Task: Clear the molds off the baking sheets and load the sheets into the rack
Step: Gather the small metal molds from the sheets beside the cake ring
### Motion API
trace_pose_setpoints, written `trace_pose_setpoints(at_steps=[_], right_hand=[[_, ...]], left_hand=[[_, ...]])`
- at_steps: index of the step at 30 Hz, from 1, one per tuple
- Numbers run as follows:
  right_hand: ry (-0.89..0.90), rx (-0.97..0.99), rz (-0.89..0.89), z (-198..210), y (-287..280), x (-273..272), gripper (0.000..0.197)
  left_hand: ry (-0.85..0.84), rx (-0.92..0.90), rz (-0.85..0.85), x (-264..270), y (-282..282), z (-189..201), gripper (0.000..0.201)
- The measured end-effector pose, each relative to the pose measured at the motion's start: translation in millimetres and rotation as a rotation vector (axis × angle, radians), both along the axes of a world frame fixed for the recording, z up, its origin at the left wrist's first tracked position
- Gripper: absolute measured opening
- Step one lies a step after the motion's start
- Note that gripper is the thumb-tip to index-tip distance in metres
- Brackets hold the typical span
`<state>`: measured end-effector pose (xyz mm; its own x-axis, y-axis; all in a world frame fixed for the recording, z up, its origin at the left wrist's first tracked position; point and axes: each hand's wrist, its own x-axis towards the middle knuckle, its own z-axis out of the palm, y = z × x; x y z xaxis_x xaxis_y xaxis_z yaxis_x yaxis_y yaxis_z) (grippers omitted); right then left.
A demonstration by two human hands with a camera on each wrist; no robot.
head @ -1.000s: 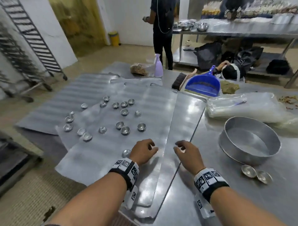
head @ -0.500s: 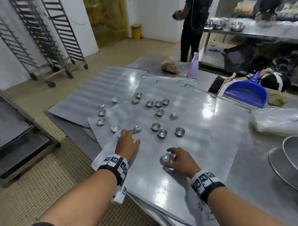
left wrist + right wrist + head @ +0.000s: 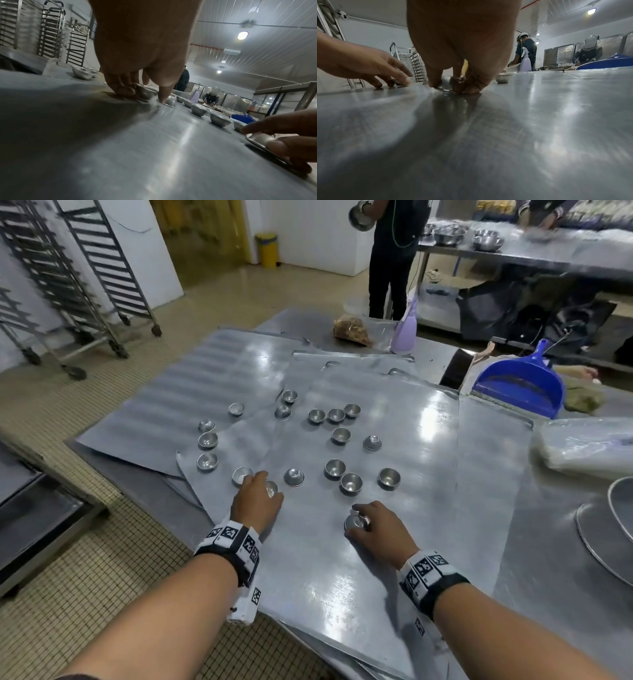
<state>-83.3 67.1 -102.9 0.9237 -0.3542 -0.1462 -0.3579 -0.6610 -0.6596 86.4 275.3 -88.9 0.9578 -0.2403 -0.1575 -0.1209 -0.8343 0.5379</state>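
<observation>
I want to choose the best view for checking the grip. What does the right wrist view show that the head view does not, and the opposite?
Only the right wrist view shows the fingertips pinching the small mold at its rim, low on the baking sheet. Only the head view shows the other scattered molds and the racks at a glance. Both show the right hand holding that mold and the left hand reaching beside it.

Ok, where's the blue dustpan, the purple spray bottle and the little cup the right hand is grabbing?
dustpan (image 3: pixel 520 386), head view, on the blue scoop.
spray bottle (image 3: pixel 404 337), head view, on its purple body.
cup (image 3: pixel 356 522), head view, on the shiny metal beside the fingers of the right hand (image 3: pixel 380 530).
</observation>
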Motion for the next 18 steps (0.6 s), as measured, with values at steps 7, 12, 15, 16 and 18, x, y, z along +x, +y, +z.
trace_pose_setpoints(at_steps=[7, 12, 15, 16, 18], right_hand=[[-0.052, 0.040, -0.016, 1, 5, 5, 0.021], [-0.106, 0.022, 0.002, 0, 7, 5, 0.032], [-0.078, 0.000, 0.010, 0, 5, 3, 0.027], [-0.072, -0.006, 0.011, 0, 4, 1, 0.029], [-0.062, 0.002, 0.001, -2, 3, -1, 0.034]], left_hand=[[0.022, -0.074, -0.263, -15, -12, 0, 0.053], [0.030, -0.133, -0.355, -29, -18, -2, 0.058], [0.035, -0.136, -0.378, -33, -20, -3, 0.055], [0.037, -0.135, -0.384, -33, -20, -3, 0.054], [0.048, -0.134, -0.394, -34, -20, -4, 0.054]])
